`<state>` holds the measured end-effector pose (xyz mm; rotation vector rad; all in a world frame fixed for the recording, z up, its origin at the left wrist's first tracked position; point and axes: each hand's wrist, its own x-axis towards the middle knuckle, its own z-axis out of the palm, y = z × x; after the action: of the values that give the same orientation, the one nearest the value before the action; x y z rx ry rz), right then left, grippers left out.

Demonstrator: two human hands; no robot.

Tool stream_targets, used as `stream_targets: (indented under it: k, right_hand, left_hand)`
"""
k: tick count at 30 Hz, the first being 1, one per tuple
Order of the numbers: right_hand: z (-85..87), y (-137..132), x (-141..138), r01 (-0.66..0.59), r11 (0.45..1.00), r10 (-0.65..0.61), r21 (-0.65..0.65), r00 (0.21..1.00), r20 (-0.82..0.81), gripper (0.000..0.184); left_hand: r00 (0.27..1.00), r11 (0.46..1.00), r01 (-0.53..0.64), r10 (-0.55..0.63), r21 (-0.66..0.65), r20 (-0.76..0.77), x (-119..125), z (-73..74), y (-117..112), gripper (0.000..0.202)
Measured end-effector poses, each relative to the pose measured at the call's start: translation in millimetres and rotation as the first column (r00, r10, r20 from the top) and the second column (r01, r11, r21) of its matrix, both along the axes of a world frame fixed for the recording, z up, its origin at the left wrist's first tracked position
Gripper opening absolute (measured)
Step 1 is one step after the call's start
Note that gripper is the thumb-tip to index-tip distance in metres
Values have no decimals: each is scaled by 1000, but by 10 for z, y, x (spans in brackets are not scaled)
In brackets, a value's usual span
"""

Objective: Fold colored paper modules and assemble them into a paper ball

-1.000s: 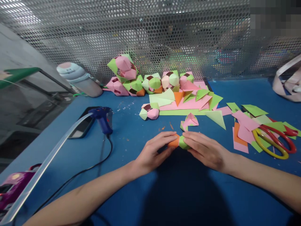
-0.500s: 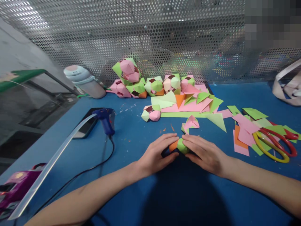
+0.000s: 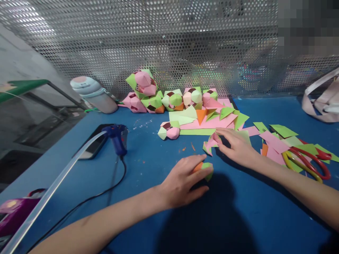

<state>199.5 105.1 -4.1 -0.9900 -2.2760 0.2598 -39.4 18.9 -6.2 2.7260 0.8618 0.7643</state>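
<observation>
My left hand (image 3: 185, 180) curls over a small orange and green folded paper piece (image 3: 207, 170) on the blue table, its fingers bent around it and covering part of it. My right hand (image 3: 234, 146) reaches forward to a pink and green folded paper piece (image 3: 212, 142), thumb and fingers closed on its right edge. Left of that piece sits a rounded pink and green paper shape (image 3: 168, 130). More such paper shapes (image 3: 172, 100) stand in a row at the back, with one (image 3: 143, 83) stacked on top.
Loose paper sheets (image 3: 206, 122) lie in front of the row. Yellow and red scissors (image 3: 312, 160) rest among paper scraps at right. A blue glue gun (image 3: 116, 139) with a long clear stick and cord is at left, beside a phone (image 3: 92, 146) and a bottle (image 3: 92, 94). Perforated metal panel (image 3: 164, 53) behind.
My right hand has left the orange and green piece and moved forward to the pink and green one. My left hand stays with the orange and green piece.
</observation>
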Motion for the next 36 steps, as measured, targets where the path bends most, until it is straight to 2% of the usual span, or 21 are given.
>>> stream_targets:
  k: [4,6,9,15,18,20,22,24,25,27,28,30,33,36]
  right_hand:
    - [-81,223,-62,41,990,-38,-138,999,21,43]
    - [-104,270,-92,60,974,-58,-219,998,13,39]
    - [-107,280,-112,74,950,-89,-302,995,-37,23]
    - [1,232,-110,120,928,-199,-353,960,-195,13]
    - [73,171,-142,119,936,-224,-331,927,-302,9]
    - [110,105,-180,107,949,-214,-297,909,-357,7]
    - [138,27,-223,118,971,-191,-208,906,-378,4]
    - [159,-49,-264,112,990,-136,-85,913,-385,4]
    - [166,-82,-282,96,995,-98,-25,916,-388,5]
    - [170,-136,-312,56,995,-22,77,923,-384,8]
    - [167,-158,-323,36,992,12,121,927,-376,10]
    - [156,-197,-339,-1,981,69,196,937,-342,14]
    - [155,-258,-343,-83,964,156,254,946,-284,17]
    - [197,-321,-320,-221,950,273,219,930,-245,25]
  left_hand:
    - [998,994,33,-28,107,-48,69,-65,1,37]
    - [999,995,14,-9,97,-46,75,-90,10,36]
    - [1000,998,-6,7,70,-20,58,-101,30,35]
    - [998,997,-62,61,42,20,17,-76,66,31]
    - [999,998,-44,45,-34,25,1,-42,83,31]
    - [994,993,-55,65,-108,90,-10,-2,94,34]
    - [954,961,-118,180,-250,242,-19,43,106,33]
    - [843,869,-135,353,-475,406,-16,83,119,29]
    - [777,809,-96,425,-580,464,-8,96,124,29]
    - [690,705,30,498,-709,525,22,106,131,36]
    - [673,681,75,505,-728,541,41,104,131,42]
    - [646,698,86,504,-710,574,79,93,129,45]
    - [590,751,53,508,-658,627,106,92,129,32]
    - [565,738,50,535,-673,628,89,131,143,23]
